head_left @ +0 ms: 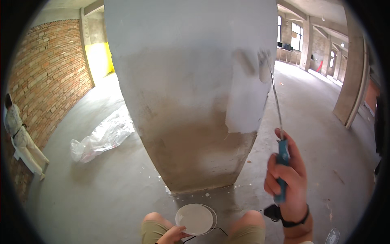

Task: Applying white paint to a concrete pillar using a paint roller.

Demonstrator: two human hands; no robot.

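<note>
My right hand [289, 175] is closed round the teal handle of a paint roller [283, 151]. Its long metal rod runs up to the pale roller head, which is at the right side of a square column [183, 93], with a dark shadow beside it. Wet-looking pale paint covers the upper column and a patch on the right; the lower part is bare brown-grey. Low between my knees stands a round bucket of whitish paint [196, 219]. My left hand [174, 235] grips its near left rim, the fingers partly hidden.
Crumpled clear plastic sheeting [103, 136] lies on the concrete floor to the left. Beyond it, a person [22, 136] stands by a brick wall [53, 61]. Paint spots dot the floor at the column's foot. More columns [351, 65] rise on the right.
</note>
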